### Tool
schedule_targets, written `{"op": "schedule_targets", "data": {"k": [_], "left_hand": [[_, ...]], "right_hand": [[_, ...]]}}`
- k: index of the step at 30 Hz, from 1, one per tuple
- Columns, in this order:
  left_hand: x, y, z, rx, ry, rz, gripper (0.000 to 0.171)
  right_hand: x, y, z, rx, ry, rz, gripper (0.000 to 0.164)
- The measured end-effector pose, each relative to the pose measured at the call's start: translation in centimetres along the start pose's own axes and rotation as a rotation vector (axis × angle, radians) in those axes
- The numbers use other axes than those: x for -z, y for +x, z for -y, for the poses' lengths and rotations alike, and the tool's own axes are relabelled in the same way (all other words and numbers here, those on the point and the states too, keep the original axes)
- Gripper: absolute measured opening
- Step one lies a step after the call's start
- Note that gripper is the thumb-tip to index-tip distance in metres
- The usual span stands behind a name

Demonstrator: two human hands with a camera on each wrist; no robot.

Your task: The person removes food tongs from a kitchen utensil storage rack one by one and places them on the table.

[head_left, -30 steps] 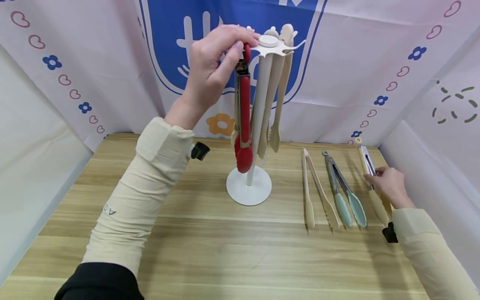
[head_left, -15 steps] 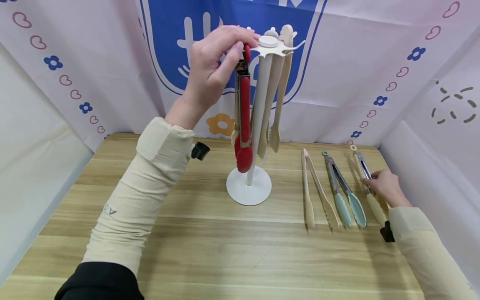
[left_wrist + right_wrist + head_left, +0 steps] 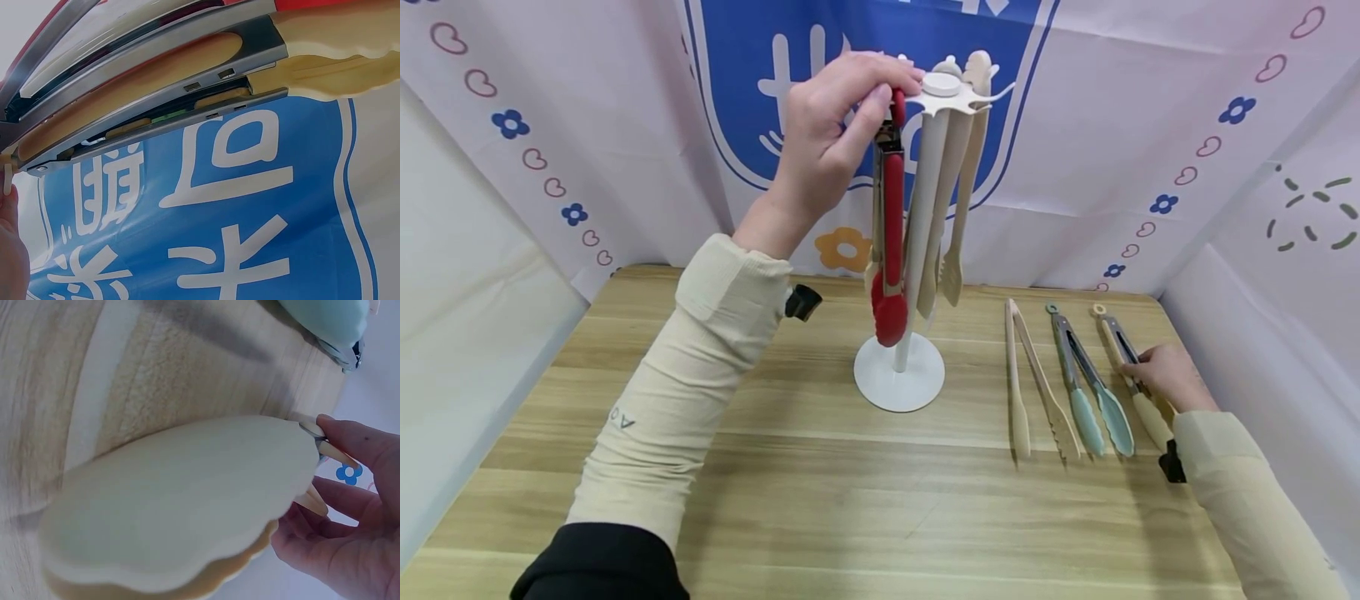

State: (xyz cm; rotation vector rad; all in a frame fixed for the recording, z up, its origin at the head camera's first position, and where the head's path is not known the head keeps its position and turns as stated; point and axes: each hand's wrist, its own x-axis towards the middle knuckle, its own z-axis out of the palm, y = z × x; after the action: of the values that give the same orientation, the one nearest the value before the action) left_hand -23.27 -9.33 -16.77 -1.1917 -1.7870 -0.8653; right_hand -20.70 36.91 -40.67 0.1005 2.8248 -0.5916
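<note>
— Behind the wood-grain tabletop [image 3: 865, 508], a white cloth [image 3: 1112, 83] with a blue emblem [image 3: 880, 29]. And standing on the wood?
— A white stand [image 3: 901, 385], round base down, curved hooks at the top. Hanging from it: red tongs [image 3: 893, 225] on the near side, several beige utensils [image 3: 952, 275] round the pole.
— Left hand [image 3: 831, 137]?
— Up at the hooks, fingers curled over the top end of the red tongs; fingertips partly hidden.
— And the right hand [image 3: 1165, 375]?
— At the table's right, pinching the cream tongs [image 3: 1150, 419] about mid-length; hard to tell whether resting on the wood or just above.
— Beside those?
— Teal tongs [image 3: 1071, 365], then beige tongs [image 3: 1017, 400] closer to the stand, both lying spread in a V.
</note>
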Motion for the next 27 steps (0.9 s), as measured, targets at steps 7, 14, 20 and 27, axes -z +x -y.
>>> {"op": "schedule_targets", "data": {"k": [7,14,20,27], "left_hand": [[0.0,0.1,-0.1,-0.002,-0.008,0.0,0.024],[0.1,0.1,-0.1,-0.008,-0.003,0.0,0.024],[0.1,0.1,0.0,-0.006,-0.01,0.001,0.025],[0.1,-0.1,0.1,0.0,-0.013,0.002,0.025]], "right_hand": [[0.2,0.1,-0.2,-0.017,-0.028,0.026,0.038],[0.4,0.3,0.4,0.001,-0.043,0.004,0.039],[1.4,0.3,2.8,0.045,-0.053,-0.077,0.058],[2.8,-0.2,7.0,0.183,0.014,-0.285,0.041]]}}
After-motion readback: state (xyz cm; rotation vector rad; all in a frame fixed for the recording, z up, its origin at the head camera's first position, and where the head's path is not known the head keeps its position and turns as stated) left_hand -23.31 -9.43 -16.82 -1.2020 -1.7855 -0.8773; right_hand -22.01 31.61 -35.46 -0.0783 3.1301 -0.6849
